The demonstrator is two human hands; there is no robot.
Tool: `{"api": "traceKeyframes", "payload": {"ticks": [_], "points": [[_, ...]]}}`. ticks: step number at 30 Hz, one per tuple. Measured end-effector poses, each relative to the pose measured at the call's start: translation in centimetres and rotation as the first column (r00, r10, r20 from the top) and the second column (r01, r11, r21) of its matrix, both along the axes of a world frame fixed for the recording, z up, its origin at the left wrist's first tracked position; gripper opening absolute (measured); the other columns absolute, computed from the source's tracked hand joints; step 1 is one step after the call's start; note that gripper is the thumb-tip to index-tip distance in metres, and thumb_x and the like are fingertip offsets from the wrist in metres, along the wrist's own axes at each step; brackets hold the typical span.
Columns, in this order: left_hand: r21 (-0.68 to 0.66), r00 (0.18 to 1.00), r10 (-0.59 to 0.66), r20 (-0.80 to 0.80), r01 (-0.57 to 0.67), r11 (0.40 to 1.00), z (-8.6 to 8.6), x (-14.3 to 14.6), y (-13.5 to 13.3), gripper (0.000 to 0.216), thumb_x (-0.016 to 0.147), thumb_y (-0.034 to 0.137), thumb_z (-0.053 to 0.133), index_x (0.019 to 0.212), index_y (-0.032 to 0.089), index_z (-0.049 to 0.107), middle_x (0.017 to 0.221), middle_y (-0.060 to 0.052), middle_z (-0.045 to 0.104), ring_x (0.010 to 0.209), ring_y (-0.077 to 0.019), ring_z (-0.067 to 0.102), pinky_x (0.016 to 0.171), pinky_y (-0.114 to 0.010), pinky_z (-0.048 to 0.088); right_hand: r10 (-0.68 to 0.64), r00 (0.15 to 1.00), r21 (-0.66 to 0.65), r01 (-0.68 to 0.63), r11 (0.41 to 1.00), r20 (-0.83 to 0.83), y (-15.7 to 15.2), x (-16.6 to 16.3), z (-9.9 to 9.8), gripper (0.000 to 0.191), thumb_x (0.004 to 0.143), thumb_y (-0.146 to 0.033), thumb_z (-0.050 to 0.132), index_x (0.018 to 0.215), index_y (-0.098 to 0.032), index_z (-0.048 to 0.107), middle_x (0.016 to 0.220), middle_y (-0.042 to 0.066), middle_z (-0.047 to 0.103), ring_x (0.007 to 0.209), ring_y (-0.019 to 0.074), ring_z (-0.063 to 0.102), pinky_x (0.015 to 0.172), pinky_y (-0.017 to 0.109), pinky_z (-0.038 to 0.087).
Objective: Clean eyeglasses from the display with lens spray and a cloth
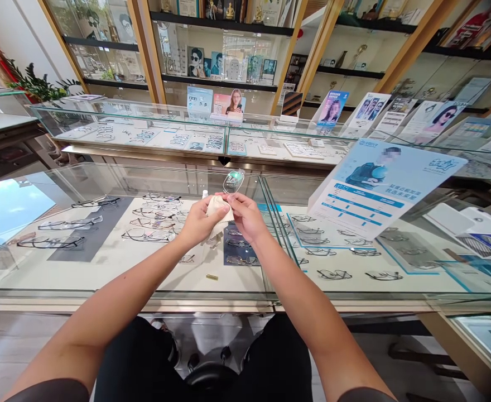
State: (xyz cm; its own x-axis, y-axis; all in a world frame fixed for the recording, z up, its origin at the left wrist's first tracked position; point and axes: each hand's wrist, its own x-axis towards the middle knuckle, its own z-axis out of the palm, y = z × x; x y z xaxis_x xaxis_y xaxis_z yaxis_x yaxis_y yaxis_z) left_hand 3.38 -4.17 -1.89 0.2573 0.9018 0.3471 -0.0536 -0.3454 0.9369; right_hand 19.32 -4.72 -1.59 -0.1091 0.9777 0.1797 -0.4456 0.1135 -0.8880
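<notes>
Over the glass counter, my two hands meet at the middle of the view. My left hand (202, 219) is closed round a cream cleaning cloth (219, 216), its thumb pressing on the folds. Fingers of my right hand (245, 215) pinch a pair of eyeglasses (234, 181) at the cloth's edge. One lens, with a green reflection, sticks up beyond the fingertips; the cloth and hands hide the rest. A small white bottle top (205, 194) shows just behind my left hand.
Rows of eyeglasses (147, 235) lie inside the glass display counter (103, 279). A light-blue sign (379, 190) stands on the right. A small gold-coloured piece (212, 277) lies near the front edge. A second display case (153, 120) runs behind.
</notes>
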Motion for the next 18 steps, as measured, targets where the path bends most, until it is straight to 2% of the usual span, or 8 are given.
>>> {"api": "traceKeyframes", "payload": {"ticks": [8, 11, 14, 18], "points": [[0.107, 0.998, 0.069, 0.012, -0.07, 0.992, -0.2, -0.1, 0.3, 0.064, 0.096, 0.078, 0.067, 0.106, 0.017, 0.083, 0.093, -0.008, 0.078, 0.085, -0.0215, 0.067, 0.083, -0.032, 0.053, 0.002, 0.999, 0.035, -0.003, 0.999, 0.032, -0.1, -0.1, 0.0, 0.04, 0.071, -0.059, 0.097, 0.088, -0.025, 0.085, 0.11, 0.006, 0.086, 0.098, 0.0229, 0.073, 0.087, 0.035, 0.058], [0.1, 0.999, -0.037, -0.029, 0.04, 0.994, 0.1, -0.3, 0.5, 0.068, 0.096, 0.081, 0.065, 0.109, 0.017, 0.082, 0.09, -0.008, 0.077, 0.082, -0.0212, 0.064, 0.08, -0.032, 0.052, -0.01, 1.0, 0.042, 0.01, 0.999, 0.01, 0.2, 0.1, 0.0, 0.038, 0.07, -0.057, 0.097, 0.087, -0.026, 0.086, 0.111, 0.005, 0.086, 0.101, 0.0245, 0.075, 0.09, 0.037, 0.059], [0.073, 0.983, -0.175, -0.058, 0.179, 0.981, 0.3, -0.4, 0.6, 0.067, 0.094, 0.079, 0.07, 0.115, 0.016, 0.08, 0.096, -0.008, 0.077, 0.085, -0.0212, 0.064, 0.08, -0.031, 0.051, -0.051, 0.999, 0.039, 0.051, 0.998, -0.001, 0.6, 0.6, 0.0, 0.035, 0.069, -0.056, 0.096, 0.086, -0.026, 0.085, 0.111, 0.005, 0.086, 0.108, 0.0265, 0.076, 0.095, 0.038, 0.06], [0.024, 0.98, -0.198, -0.029, 0.199, 0.98, 0.4, -0.4, 0.6, 0.067, 0.096, 0.078, 0.068, 0.118, 0.016, 0.079, 0.098, -0.007, 0.077, 0.085, -0.0204, 0.064, 0.079, -0.03, 0.051, -0.115, 0.993, 0.028, 0.115, 0.993, 0.004, 1.0, 1.4, 0.0, 0.035, 0.071, -0.055, 0.094, 0.087, -0.026, 0.084, 0.114, 0.006, 0.086, 0.115, 0.0292, 0.074, 0.095, 0.039, 0.06]]}}
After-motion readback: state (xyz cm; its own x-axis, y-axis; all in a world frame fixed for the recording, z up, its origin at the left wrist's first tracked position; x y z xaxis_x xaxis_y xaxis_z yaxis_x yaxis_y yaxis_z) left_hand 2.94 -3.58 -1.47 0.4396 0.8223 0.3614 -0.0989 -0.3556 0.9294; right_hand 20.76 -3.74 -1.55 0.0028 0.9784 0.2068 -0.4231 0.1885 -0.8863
